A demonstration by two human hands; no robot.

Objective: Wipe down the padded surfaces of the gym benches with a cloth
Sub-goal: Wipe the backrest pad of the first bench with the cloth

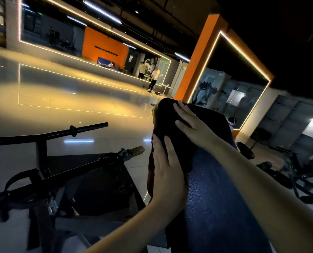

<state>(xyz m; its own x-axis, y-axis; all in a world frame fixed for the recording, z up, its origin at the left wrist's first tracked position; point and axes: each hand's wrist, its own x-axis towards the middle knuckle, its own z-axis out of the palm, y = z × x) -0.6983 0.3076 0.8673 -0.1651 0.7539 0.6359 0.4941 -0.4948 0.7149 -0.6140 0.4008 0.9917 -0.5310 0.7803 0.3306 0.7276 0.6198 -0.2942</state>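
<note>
A dark blue padded bench [216, 198] runs from the lower right up toward the centre of the head view. A dark cloth [168, 117] is draped over its far end and left edge. My left hand [166, 170] lies flat on the cloth at the pad's left side, fingers straight. My right hand [192, 123] presses flat on the cloth further up, near the pad's far end, fingers spread. The pad's near surface shows a speckled sheen.
A black machine frame with a bar [75, 130] and a plate [100, 183] stands close on the left. Weight gear [247, 150] clutters the floor at right. An orange pillar [199, 57] rises behind the bench. People stand far off by a mirror wall [154, 77]. Glossy floor [69, 92] spreads ahead.
</note>
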